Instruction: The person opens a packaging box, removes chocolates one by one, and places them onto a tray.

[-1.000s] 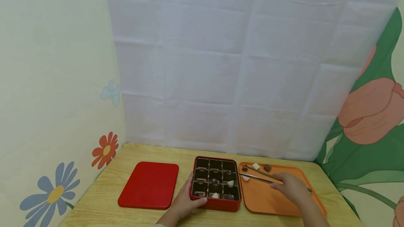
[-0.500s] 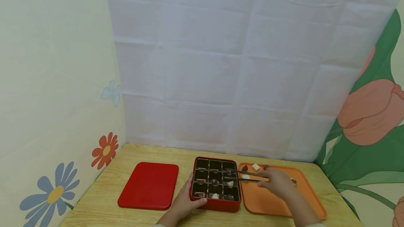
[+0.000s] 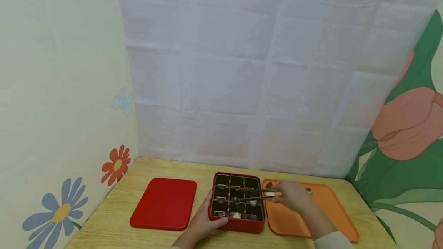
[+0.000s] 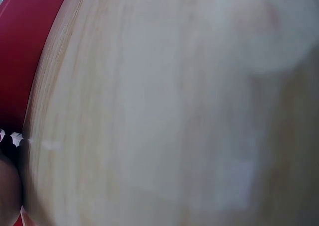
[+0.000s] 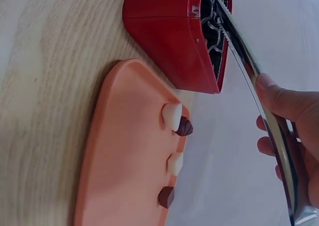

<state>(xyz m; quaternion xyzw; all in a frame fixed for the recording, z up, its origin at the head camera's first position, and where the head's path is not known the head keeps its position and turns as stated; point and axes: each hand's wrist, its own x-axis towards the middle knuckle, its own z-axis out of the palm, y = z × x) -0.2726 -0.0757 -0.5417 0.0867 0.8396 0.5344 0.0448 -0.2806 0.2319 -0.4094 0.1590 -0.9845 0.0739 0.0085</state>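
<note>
My left hand [image 3: 203, 220] holds the left front corner of a red box [image 3: 240, 226], thumb at the front rim and fingers along its side. Metal tongs [image 5: 246, 64] are gripped in my right hand [image 3: 292, 195], their tips apart over the box's middle row. The lower tip overlaps a dark chocolate [image 3: 235, 199] in the centre compartment. One white chocolate [image 3: 253, 203] lies in the middle row's right compartment. In the front row sit another white chocolate [image 3: 237, 215] and a dark one [image 3: 251, 216]. Whether the tongs hold anything I cannot tell.
Right of the box, an orange tray [image 3: 294, 222] bears white chocolates [image 5: 172, 116] and dark chocolates [image 5: 166, 196] along its far edge. A red lid [image 3: 164, 203] lies to the left on the wooden table [image 3: 114, 218]. A white cloth [image 3: 225, 87] hangs behind.
My right hand has carried the tongs leftward from over the tray to above the box's middle row. My left hand and the box have stayed in place.
</note>
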